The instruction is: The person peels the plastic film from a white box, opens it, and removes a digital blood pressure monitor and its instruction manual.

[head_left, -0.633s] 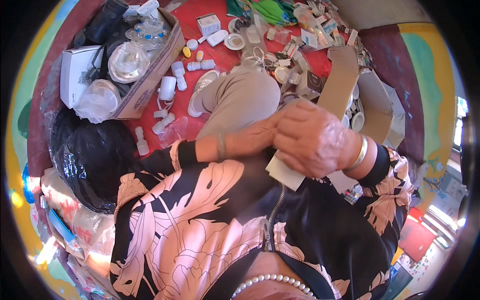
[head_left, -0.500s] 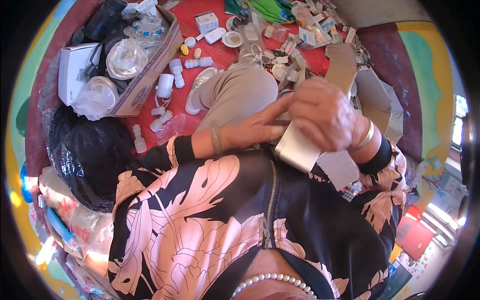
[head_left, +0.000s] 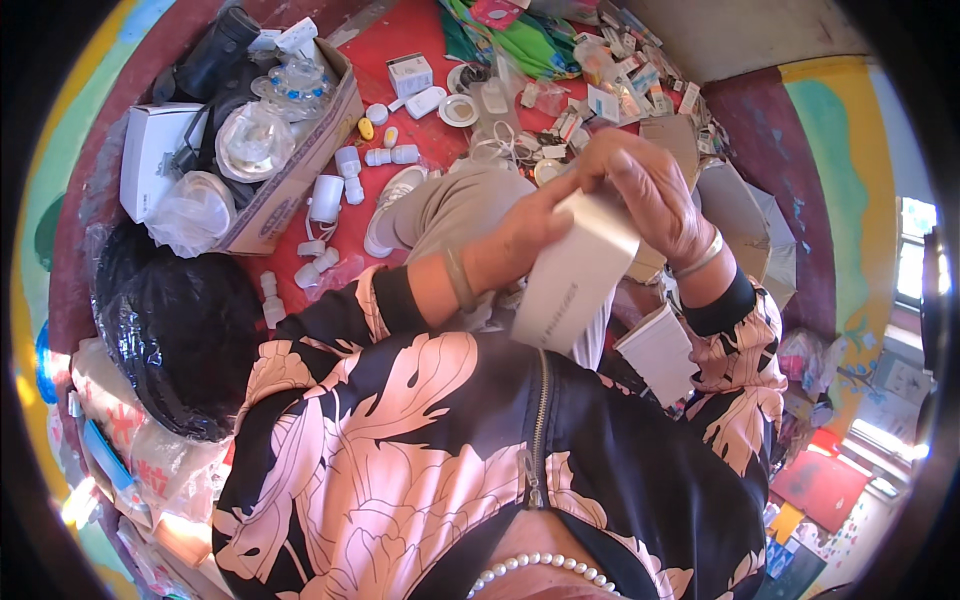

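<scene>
While it is gripped from both sides, the small white box (head_left: 575, 270) hangs tilted above the person's lap, its long side sloping down toward the zip of the flowered black-and-pink jacket (head_left: 450, 450). The right hand (head_left: 645, 185) closes over the box's upper end, fingers curled down across the top and a bangle at the wrist. The left hand (head_left: 530, 230) presses against the box's left face, fingers wrapped to it; how far they reach behind cannot be told.

Just below and to the right of the box lies a second white box (head_left: 665, 350), against the right sleeve. The person sits on a red floor (head_left: 420, 30) with one bent leg in beige trousers (head_left: 455, 200) and a pale shoe (head_left: 390, 195) beyond the hands. Small white plastic fittings (head_left: 330, 195) are scattered on the floor near the shoe. At the floor's far left edge stands an open cardboard carton (head_left: 300, 165) filled with clear bags, and beside the person's left arm sits a black plastic sack (head_left: 175, 340). Flat brown cardboard (head_left: 735, 215) lies at the right.
</scene>
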The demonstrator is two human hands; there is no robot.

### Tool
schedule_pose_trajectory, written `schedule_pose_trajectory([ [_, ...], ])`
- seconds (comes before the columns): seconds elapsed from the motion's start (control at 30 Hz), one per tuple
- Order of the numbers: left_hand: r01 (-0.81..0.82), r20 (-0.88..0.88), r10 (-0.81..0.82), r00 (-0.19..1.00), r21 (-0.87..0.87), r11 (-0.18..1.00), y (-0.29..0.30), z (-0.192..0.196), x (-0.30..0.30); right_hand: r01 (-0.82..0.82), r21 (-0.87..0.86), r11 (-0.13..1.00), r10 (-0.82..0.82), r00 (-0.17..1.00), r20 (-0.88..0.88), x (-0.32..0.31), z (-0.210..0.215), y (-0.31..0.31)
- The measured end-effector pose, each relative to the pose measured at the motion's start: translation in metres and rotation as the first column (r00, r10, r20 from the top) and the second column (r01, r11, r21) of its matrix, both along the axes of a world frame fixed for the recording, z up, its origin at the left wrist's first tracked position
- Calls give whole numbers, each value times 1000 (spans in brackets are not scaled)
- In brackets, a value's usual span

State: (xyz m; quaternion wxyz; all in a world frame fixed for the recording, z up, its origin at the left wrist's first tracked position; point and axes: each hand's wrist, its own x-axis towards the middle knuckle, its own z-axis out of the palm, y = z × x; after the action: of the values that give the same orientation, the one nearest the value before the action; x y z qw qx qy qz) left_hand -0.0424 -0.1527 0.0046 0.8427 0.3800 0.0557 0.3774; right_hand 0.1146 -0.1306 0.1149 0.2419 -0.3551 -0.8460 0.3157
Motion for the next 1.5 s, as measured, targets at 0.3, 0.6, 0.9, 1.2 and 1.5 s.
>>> schedule_pose_trajectory([
  [0.3, -27, -74, -3, 997, -402, 915, 21, -23, -36, 283, -309, 908, -300, 954, -8, -48, -37, 25],
  [0.6, -89, -90, 52, 995, -477, 874, 7, -39, -58, 241, -531, 812, -304, 952, -34, -72, -60, 28],
  [0.9, -16, -108, -7, 994, -209, 978, 17, -46, -67, 256, -556, 791, -318, 948, -17, -81, -42, 23],
  [1.2, -101, -142, 95, 985, -37, 994, 22, -50, -74, 286, -426, 858, -314, 949, 6, -89, -31, 17],
  [1.5, 45, 9, -46, 999, -474, 879, 30, 2, -93, -328, 472, 818, 157, 918, 366, -111, -10, -28],
])
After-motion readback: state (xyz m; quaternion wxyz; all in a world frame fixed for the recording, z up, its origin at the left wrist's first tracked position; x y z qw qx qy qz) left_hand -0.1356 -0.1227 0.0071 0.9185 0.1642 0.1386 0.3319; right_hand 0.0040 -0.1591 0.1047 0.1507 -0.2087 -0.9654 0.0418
